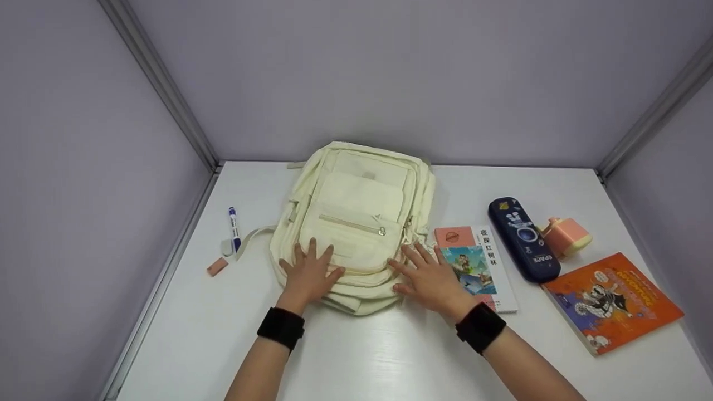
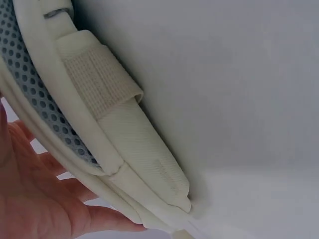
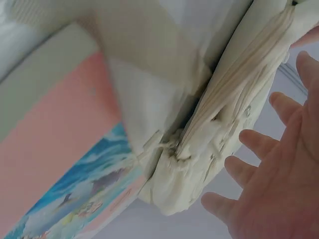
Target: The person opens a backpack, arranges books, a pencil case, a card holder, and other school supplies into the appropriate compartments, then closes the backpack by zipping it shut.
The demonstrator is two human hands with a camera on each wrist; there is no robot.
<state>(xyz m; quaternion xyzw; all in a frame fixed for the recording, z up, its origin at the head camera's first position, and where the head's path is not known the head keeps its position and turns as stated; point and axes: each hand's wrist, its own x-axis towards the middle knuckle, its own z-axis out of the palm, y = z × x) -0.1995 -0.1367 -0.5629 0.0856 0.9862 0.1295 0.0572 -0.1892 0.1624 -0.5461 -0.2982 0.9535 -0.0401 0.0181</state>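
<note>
My left hand (image 1: pixel 309 278): fingers spread, laid on the backpack's lower left front, gripping nothing.
My right hand (image 1: pixel 433 281): fingers spread at the lower right edge, pinching nothing; I can't tell how firmly it touches.
Cream backpack (image 1: pixel 362 195): lying mid-table, front up, under and between my hands.
Feel: soft cloth, I'd judge, sagging rather than stiff, not slippery or fragile; its weight depends on contents I can't see.
Hold: I'd take both side seams, clear of the loose strap (image 1: pixel 256 233).
Right side: Chinese-titled book (image 1: pixel 504 287) just beside the bag, then navy case (image 1: pixel 515 228), pink-and-yellow object (image 1: pixel 568 236), orange book (image 1: pixel 624 298).
Left side: marker (image 1: pixel 233 225), pink eraser (image 1: pixel 217 267).
</note>
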